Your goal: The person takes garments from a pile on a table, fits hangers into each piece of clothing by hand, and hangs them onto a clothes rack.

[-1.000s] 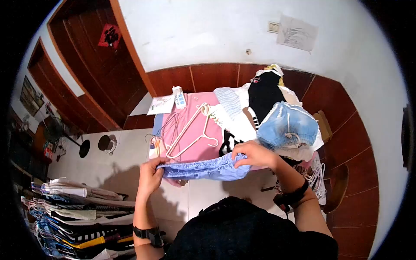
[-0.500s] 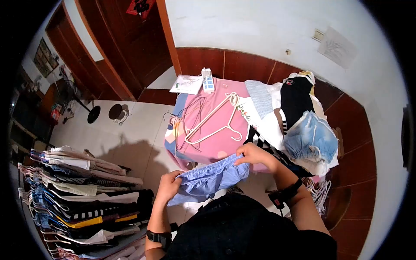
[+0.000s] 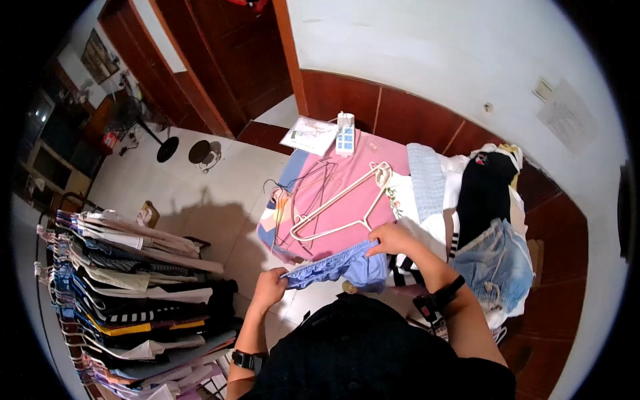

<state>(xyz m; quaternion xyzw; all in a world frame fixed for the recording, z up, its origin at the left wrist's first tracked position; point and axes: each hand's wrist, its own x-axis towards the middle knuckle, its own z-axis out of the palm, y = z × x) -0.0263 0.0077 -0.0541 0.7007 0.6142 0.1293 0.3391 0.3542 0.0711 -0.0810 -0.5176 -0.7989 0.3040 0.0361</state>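
Here, hung clothes [image 3: 153, 293] fill your far left, and tiled floor [image 3: 243, 230] shows between them and the table [image 3: 377, 153]. Your left hand [image 3: 269, 288] closes its grip on the left end of the blue elastic-waisted garment [image 3: 365, 268], which spans both hands, its long axis rising rightward and away from you. Just beyond its band, a white hanger [image 3: 340, 195] lies on the table, nearer your right hand [image 3: 393, 239], whose grip pinches the right end. Denim shorts [image 3: 497, 263] bound your right side.

blue garment [image 3: 365, 269] between both hands [image 3: 269, 288] [image 3: 392, 240]
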